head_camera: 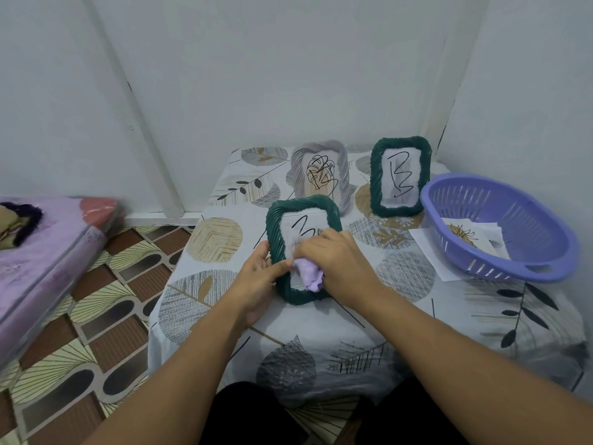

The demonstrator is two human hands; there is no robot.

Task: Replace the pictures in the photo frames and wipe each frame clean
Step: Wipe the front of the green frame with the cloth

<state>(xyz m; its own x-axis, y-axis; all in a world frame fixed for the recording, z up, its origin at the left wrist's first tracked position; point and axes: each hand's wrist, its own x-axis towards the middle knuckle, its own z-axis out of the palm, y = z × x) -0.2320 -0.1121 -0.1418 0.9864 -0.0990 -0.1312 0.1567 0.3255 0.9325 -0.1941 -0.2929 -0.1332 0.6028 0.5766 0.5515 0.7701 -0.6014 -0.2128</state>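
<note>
Both forearms are stretched forward from the bottom edge over the near part of the counter (401, 303), which is covered by a white cloth printed with grey and tan leaves. A crumpled lilac wiping cloth (308, 273) is gripped in the curled fingers of the right hand (333, 258) and pressed against the lower part of the glass of a dark green, rope-textured rectangular photo frame (303, 248). That frame is held tilted by the left hand (260, 277), whose thumb lies across the left rim while the fingers are wrapped behind it. A white sheet with a black hand-drawn letter is seen inside this frame, half hidden by the right hand.

Just behind it, a grey ribbed photo frame (319, 175) with a black scribbled drawing is stood upright. To the right of that, a second dark green frame (400, 176) showing a black "B" on white paper is stood upright near the wall. At the right edge of the counter, an oval lilac slotted plastic basket (500, 226) is placed on a white sheet of paper (423, 242), and printed pictures (465, 236) are kept inside it.

On the left, a pink mattress (48, 252) is laid on the patterned floor.
</note>
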